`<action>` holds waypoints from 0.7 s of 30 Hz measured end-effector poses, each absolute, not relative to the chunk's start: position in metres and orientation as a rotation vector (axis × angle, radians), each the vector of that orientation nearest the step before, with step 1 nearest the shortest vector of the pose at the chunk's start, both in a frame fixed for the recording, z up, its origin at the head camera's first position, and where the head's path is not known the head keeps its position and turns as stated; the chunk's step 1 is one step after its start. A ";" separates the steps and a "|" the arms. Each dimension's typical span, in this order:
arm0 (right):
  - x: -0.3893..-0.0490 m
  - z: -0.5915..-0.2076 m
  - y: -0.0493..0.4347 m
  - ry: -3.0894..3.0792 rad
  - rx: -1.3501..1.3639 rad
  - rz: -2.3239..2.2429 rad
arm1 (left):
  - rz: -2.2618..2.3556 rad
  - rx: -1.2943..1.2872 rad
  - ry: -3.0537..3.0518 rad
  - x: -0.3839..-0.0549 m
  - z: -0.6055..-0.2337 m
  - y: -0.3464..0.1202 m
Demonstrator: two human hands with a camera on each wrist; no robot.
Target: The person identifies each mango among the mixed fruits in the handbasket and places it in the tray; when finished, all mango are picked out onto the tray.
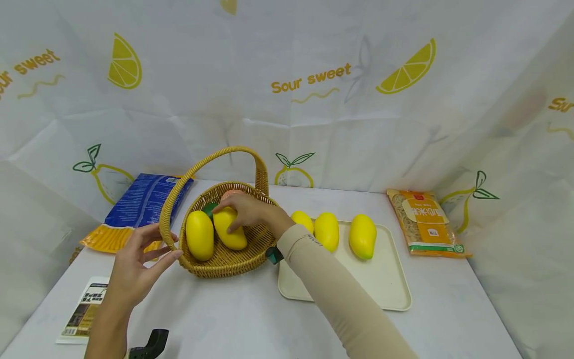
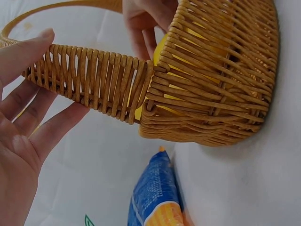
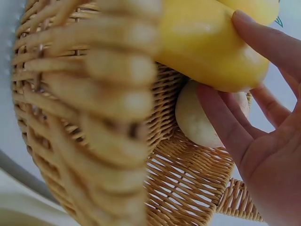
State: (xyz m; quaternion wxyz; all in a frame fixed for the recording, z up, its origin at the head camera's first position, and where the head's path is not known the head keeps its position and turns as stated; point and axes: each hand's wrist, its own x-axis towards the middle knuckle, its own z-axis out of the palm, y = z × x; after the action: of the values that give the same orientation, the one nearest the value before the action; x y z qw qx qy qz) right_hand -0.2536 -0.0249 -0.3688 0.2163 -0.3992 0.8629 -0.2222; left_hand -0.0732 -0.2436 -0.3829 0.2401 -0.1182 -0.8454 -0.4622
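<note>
My left hand point(image 1: 136, 264) pinches the lower end of the handle of a wicker basket point(image 1: 224, 271), thumb on one side and fingers on the other, as the left wrist view point(image 2: 23, 117) also shows. Inside the basket, my right hand point(image 1: 253, 212) grips a yellow mango point(image 1: 228, 232), with thumb and fingers on opposite sides in the right wrist view. Another mango point(image 1: 200, 236) lies at its left. Behind them are a dark green thing point(image 1: 209, 209), mostly hidden, and a pinkish round fruit point(image 1: 231, 193), which looks pale point(image 3: 200, 117) from the right wrist.
A cream tray point(image 1: 385, 279) right of the basket bears three mangoes point(image 1: 363, 237), one partly behind my right arm. An orange food packet point(image 1: 426, 222) lies at the far right. A blue-and-orange bag point(image 1: 143, 202) and a small white-and-brown packet point(image 1: 82, 314) lie on the left.
</note>
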 end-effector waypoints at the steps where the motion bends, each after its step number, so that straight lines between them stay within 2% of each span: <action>1: -0.254 -0.368 -0.024 2.389 -1.112 -0.612 | -1.265 -0.324 -2.313 -0.073 -0.383 -0.244; 21: -0.257 -0.356 0.000 2.267 -0.969 -0.813 | -1.270 -0.315 -2.318 -0.073 -0.382 -0.243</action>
State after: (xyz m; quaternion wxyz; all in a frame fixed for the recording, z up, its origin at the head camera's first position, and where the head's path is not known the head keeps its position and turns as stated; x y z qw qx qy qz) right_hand -0.2565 0.0000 -0.3556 0.2696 -0.3593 0.8410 -0.3016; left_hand -0.0735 -0.2430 -0.3825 0.2376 -0.1149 -0.8459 -0.4636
